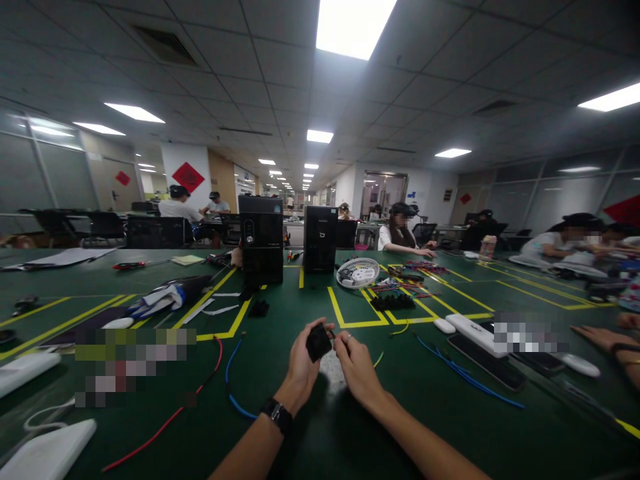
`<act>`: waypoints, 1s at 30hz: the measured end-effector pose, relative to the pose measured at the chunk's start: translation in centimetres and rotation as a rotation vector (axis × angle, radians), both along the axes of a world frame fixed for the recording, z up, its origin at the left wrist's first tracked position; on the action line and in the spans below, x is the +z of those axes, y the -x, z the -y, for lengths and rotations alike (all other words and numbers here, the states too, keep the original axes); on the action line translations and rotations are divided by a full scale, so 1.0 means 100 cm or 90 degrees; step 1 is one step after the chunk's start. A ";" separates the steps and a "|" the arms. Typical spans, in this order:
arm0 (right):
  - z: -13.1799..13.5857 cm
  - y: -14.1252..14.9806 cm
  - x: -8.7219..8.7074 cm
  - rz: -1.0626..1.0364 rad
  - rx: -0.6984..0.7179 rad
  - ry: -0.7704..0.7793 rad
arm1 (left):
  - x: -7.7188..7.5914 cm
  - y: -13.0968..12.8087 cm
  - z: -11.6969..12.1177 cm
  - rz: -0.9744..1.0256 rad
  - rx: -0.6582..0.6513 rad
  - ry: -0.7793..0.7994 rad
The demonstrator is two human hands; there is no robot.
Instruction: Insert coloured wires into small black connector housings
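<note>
Small black square-faced block, plastic-looking (319, 342): held above dark-green tabletop (435, 407) by left hand (301, 360). Right hand (357, 363): fingers narrow, at block's edge; cannot tell what they pinch. Risk: hard tug could twist block loose, dropping it near curved blue wire (236, 400).

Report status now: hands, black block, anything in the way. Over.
Left hand holding small black block. Right hand at its edge, contact unclear. Red wire off left, clear of both hands.
</note>
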State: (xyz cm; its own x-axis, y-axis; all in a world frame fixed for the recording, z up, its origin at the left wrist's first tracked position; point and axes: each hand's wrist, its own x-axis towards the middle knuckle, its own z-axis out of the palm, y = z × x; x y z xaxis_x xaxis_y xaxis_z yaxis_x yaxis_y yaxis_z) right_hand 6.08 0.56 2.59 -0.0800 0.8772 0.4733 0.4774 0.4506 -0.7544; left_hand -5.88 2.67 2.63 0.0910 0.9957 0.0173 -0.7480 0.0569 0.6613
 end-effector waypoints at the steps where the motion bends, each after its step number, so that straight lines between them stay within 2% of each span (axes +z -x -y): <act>1: 0.000 0.000 0.000 -0.001 -0.003 0.001 | 0.000 0.000 0.000 0.001 0.002 0.004; 8: 0.000 0.001 -0.003 0.018 0.007 0.014 | -0.006 -0.001 -0.003 -0.036 0.009 -0.019; 14: -0.003 -0.001 -0.005 -0.025 0.017 0.045 | -0.012 0.006 -0.006 -0.215 0.053 -0.171; 19: -0.008 -0.001 -0.012 -0.104 0.063 0.119 | -0.015 0.009 -0.008 -0.324 0.064 -0.210; 24: -0.014 -0.004 -0.017 -0.138 0.103 0.179 | -0.007 0.011 -0.004 -0.353 0.058 -0.240; 30: -0.009 -0.009 -0.008 -0.217 0.205 0.352 | 0.007 0.016 0.002 -0.419 0.094 -0.301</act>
